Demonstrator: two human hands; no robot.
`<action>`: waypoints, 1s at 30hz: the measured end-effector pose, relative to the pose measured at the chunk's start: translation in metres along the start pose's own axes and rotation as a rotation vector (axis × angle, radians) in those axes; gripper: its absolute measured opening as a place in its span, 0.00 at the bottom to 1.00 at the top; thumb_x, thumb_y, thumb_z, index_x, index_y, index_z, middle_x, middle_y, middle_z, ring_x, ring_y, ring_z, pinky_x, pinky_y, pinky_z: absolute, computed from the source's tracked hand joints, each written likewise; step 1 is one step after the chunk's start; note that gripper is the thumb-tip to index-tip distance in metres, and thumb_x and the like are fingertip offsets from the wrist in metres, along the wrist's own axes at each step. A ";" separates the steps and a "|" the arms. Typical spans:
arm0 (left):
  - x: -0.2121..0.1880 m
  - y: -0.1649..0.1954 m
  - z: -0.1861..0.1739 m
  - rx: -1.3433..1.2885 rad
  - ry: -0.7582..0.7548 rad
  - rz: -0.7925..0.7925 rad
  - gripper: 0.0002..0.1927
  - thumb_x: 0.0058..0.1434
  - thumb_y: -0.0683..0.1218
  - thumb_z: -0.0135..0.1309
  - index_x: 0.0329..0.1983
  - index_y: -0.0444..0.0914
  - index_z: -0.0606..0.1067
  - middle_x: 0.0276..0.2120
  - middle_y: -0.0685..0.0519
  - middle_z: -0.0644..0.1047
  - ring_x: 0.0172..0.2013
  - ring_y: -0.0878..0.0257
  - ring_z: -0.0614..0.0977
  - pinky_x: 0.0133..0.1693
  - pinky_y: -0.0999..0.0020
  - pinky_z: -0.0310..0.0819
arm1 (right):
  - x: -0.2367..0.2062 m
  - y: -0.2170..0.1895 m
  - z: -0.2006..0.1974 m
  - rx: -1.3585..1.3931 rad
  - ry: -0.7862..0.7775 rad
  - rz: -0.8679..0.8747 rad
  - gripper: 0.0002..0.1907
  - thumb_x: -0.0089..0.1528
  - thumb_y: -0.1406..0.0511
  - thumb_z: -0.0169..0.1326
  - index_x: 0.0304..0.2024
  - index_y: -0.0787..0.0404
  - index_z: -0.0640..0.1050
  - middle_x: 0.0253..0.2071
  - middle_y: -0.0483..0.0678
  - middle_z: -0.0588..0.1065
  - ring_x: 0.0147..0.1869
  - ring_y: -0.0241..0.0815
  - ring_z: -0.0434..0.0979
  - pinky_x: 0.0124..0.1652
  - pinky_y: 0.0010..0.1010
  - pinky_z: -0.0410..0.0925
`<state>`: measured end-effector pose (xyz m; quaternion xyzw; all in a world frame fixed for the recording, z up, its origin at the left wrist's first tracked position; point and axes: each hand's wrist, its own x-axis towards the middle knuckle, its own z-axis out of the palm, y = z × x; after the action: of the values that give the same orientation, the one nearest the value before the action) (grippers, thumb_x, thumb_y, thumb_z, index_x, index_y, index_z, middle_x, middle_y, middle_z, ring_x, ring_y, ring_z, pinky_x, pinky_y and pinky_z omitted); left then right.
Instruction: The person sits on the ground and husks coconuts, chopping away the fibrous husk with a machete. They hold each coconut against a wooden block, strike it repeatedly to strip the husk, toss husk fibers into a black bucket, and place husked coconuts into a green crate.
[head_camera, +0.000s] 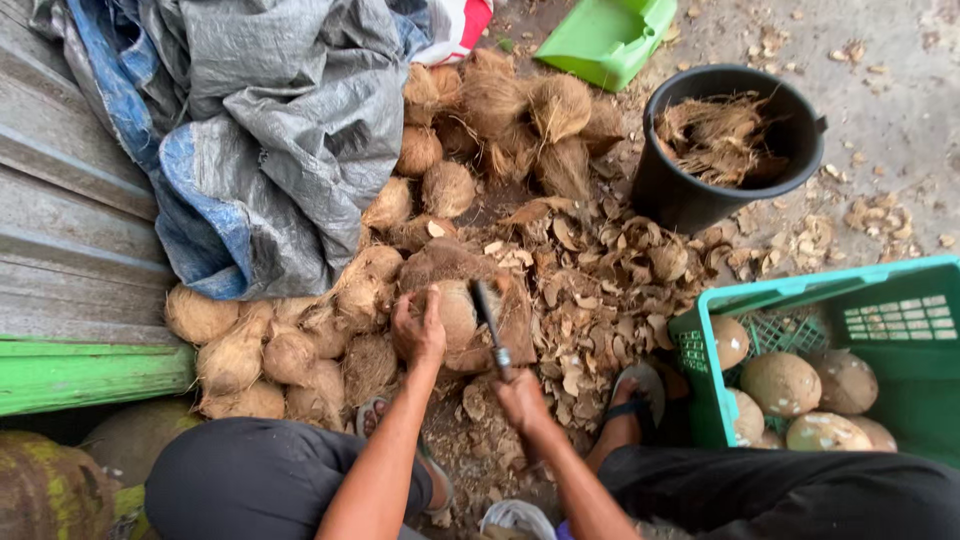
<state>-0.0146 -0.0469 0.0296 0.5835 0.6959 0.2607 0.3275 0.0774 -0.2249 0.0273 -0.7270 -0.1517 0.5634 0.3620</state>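
Husk-crowded ground hems coconut (455, 312), knife (488, 318), hands.

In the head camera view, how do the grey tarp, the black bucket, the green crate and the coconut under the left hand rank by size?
Largest to smallest, as they look:
1. grey tarp
2. green crate, partly cut off by the frame
3. black bucket, though farther away, so its rank against the crate is unsure
4. coconut under the left hand

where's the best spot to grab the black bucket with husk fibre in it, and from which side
Probably by the rim of the round black plastic bucket, coming from above. It stands upright with its mouth open, and the brown husk fibre sits below the rim, leaving the edge free. A small lug shows on the right side of the rim; no handle is visible. The near side faces loose brown shell chips.
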 end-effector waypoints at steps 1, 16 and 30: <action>0.002 -0.004 -0.002 0.000 0.002 -0.005 0.33 0.56 0.72 0.53 0.48 0.42 0.79 0.45 0.45 0.80 0.46 0.44 0.80 0.47 0.49 0.71 | 0.001 0.006 0.001 -0.070 0.047 -0.199 0.11 0.63 0.60 0.57 0.27 0.56 0.76 0.22 0.46 0.73 0.22 0.37 0.66 0.22 0.32 0.62; 0.038 -0.038 -0.004 -0.076 -0.157 -0.036 0.37 0.59 0.77 0.46 0.49 0.45 0.82 0.35 0.45 0.76 0.37 0.52 0.76 0.35 0.55 0.66 | 0.023 0.006 -0.096 -0.272 0.509 0.031 0.18 0.62 0.54 0.58 0.38 0.61 0.71 0.30 0.51 0.72 0.31 0.46 0.74 0.31 0.44 0.72; 0.044 -0.020 -0.021 -0.288 -0.347 -0.030 0.29 0.56 0.69 0.52 0.41 0.43 0.84 0.38 0.52 0.84 0.44 0.56 0.83 0.48 0.57 0.74 | 0.018 -0.079 0.004 -0.983 0.170 -0.661 0.55 0.54 0.53 0.68 0.76 0.58 0.55 0.79 0.52 0.52 0.79 0.52 0.47 0.72 0.50 0.44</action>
<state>-0.0480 -0.0066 0.0210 0.5563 0.5935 0.2480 0.5262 0.0947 -0.1572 0.0693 -0.7662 -0.5831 0.2246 0.1501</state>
